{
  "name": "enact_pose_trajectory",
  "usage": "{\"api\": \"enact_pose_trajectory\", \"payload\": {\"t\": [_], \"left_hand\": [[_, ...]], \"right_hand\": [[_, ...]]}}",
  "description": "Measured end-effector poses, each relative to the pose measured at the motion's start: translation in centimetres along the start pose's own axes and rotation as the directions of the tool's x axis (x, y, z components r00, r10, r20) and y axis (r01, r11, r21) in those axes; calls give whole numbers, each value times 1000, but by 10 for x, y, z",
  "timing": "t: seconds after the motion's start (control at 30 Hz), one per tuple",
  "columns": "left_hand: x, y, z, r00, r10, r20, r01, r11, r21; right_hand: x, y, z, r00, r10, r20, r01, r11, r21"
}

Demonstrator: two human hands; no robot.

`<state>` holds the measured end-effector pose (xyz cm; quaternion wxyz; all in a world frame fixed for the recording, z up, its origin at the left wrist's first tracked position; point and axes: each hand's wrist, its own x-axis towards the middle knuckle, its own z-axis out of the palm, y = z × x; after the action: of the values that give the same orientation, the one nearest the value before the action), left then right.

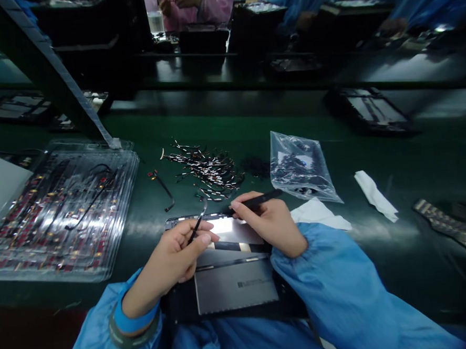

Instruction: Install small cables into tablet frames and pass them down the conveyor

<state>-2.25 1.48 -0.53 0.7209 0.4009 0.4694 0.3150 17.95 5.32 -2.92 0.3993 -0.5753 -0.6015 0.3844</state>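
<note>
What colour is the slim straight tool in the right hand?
The slim straight tool is black; see head view.

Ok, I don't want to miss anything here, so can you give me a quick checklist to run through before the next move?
1. Left hand holding the thin dark strip: ok.
2. Right hand holding the black pen-shaped tool: ok.
3. Open flat electronic device in front of the person: ok.
4. Tool's tip touching the device: cannot tell, too small and blurred.
5. All loose cables gathered in the cable pile: not ok, a single cable lies apart, left of it.
6. Clear plastic bag sealed: cannot tell.
</note>
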Motion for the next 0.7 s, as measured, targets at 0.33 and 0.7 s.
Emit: {"api": "enact_pose_trajectory", "payload": {"t": [0.33,0.7], "left_hand": [[-5,8,7,998,15,58,-13,1000,-25],[3,-5,16,467,882,-70,-476,317,820]], "right_hand": [[-13,-30,-5,998,-33,-60,47,964,260],[-25,-45,23,831,-554,-45,515,798,-311]]}}
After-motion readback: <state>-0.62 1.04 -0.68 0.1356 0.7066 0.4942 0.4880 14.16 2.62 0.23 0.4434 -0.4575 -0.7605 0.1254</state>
